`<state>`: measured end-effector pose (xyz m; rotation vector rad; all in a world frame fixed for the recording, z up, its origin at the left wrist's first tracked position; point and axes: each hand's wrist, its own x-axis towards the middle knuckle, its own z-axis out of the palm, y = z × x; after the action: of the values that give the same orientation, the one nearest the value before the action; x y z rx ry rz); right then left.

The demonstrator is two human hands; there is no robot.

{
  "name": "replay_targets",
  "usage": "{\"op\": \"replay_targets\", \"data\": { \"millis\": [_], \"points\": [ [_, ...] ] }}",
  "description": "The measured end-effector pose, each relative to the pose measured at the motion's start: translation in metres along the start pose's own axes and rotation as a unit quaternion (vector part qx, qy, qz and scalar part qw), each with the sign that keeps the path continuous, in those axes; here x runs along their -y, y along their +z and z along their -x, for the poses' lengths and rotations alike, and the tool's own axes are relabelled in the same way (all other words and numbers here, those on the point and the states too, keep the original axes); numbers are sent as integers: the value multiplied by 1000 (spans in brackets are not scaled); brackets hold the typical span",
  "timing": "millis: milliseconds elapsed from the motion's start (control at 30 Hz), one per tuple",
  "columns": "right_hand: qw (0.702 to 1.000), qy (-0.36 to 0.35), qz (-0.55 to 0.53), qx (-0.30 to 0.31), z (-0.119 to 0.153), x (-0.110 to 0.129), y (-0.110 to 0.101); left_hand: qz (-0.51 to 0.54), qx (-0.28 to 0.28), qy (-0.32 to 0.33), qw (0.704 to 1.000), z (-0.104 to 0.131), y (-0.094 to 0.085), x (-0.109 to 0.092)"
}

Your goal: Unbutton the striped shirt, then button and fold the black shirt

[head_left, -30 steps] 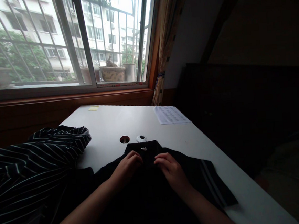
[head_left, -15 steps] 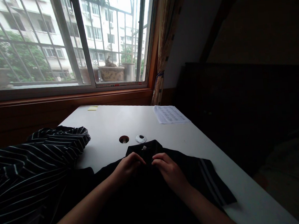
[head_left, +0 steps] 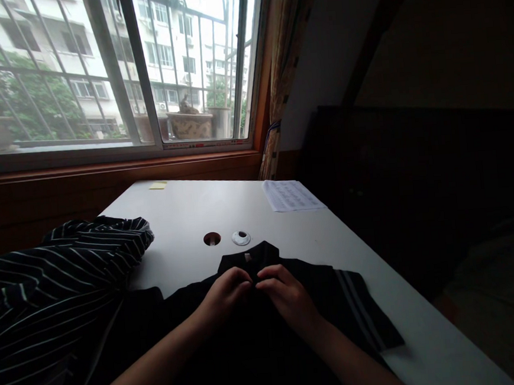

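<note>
A black collared shirt point(head_left: 247, 359) lies spread on the white table, its collar point(head_left: 268, 251) pointing away from me. A small pale label point(head_left: 247, 257) shows inside the neck. Just below the collar, my left hand point(head_left: 224, 293) pinches the front of the shirt. My right hand point(head_left: 292, 299) faces it from the other side, thumb and fingers closed on the same part. Their fingertips nearly meet, and the dark cloth between them hides any detail. The right sleeve point(head_left: 361, 309), with grey stripes, lies flat.
A black garment with white stripes point(head_left: 84, 253) is heaped at the left. On the white table point(head_left: 204, 202) are a round cable hole point(head_left: 212, 239), its loose cover point(head_left: 241, 237), printed paper point(head_left: 293, 195) and a yellow sticky note point(head_left: 158, 185). A barred window point(head_left: 176, 74) stands behind.
My two hands have come closer together at the neck of the shirt. The collar has shifted and bunched slightly, and the right shoulder of the shirt now shows a fold.
</note>
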<state>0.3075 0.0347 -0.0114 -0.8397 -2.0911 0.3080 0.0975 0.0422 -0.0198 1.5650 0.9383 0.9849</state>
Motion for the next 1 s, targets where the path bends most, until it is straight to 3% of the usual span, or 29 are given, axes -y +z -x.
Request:
{"op": "replay_targets", "data": {
  "millis": [100,433,767,1000],
  "points": [
    [1000,-5,2,-1,1,-3,1,-26,-11,40,999,0,-3,-1],
    [999,-15,36,18,4,-3,3,39,6,-48,998,0,-1,-7],
    [992,100,-60,51,-5,6,0,39,-17,-54,998,0,1,-5],
    [967,228,-106,27,-6,-2,3,8,-32,-55,998,0,1,-8]
  ]
}}
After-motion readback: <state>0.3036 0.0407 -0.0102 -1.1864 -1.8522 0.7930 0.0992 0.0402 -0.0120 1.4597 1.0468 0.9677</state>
